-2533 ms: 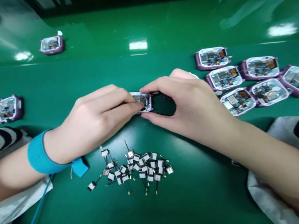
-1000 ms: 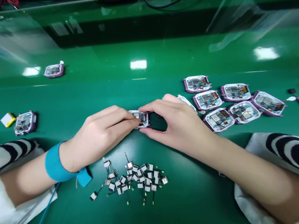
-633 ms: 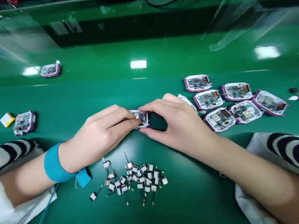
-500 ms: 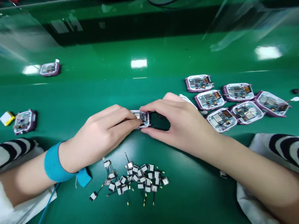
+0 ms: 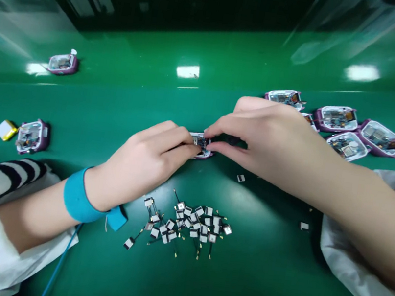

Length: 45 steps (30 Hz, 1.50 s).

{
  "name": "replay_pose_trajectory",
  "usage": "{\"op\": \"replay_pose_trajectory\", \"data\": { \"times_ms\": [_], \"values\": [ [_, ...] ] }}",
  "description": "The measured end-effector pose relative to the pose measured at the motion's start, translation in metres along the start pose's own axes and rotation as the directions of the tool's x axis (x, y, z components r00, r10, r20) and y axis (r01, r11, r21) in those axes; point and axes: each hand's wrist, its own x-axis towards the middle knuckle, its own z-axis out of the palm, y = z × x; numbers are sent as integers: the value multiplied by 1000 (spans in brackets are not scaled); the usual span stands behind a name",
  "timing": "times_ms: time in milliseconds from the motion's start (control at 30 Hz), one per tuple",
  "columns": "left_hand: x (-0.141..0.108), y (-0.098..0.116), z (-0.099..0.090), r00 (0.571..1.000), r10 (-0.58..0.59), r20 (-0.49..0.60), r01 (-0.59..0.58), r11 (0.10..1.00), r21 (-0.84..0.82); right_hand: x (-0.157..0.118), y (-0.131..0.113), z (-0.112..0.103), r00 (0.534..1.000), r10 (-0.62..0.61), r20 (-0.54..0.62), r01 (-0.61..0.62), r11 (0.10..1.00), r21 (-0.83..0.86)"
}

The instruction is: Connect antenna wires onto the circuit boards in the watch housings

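"What's the left hand (image 5: 147, 160) doing?"

"Its grip is closed. The fingertips press onto a small rounded-square device (image 5: 201, 147) with a glossy purple rim and a circuit board inside, and most of it is hidden by fingers."

"And the right hand (image 5: 269, 139)?"

"Also closed, coming in from the other side, with thumb and forefinger meeting the same device. A dark piece (image 5: 233, 141) sits in shadow beneath those fingers, too hidden to identify."

"So where's the device?"

"Held between both hands, just above the shiny green counter (image 5: 257, 295), though I can't tell whether it touches the surface."

"What's nearest below them?"

"A loose heap of small square antenna patches (image 5: 189, 223), pale and flat, with thin dark leads and tiny gold tips. Two stray patches (image 5: 240, 177) lie apart, toward the right arm."

"Anything else on the counter?"

"Beyond the right hand, more purple-rimmed housings (image 5: 337, 118) lie with clear shells and exposed boards. At far left, another housing (image 5: 32, 137) sits beside a yellow foil-wrapped battery (image 5: 6, 130)."

"And on the left wrist?"

"A soft turquoise fabric strap (image 5: 81, 202), with a thin blue cord (image 5: 60, 261) running down from it."
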Motion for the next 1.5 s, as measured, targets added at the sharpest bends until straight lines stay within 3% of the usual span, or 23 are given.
{"op": "replay_pose_trajectory", "data": {
  "times_ms": [167,467,867,1500],
  "values": [
    [1,1,0,1000,-22,10,22,1000,16,-6,9,12,997,-63,-51,69,990,125],
    [2,1,0,998,-68,-4,68,998,-8,-11,7,23,995,13,-101,13,966,260],
    [2,2,-2,994,-103,37,103,995,14,-11,6,22,993,12,-117,19,966,259],
    [0,0,1,998,-61,16,61,998,23,-12,6,22,992,13,-128,18,972,236]
  ]
}}
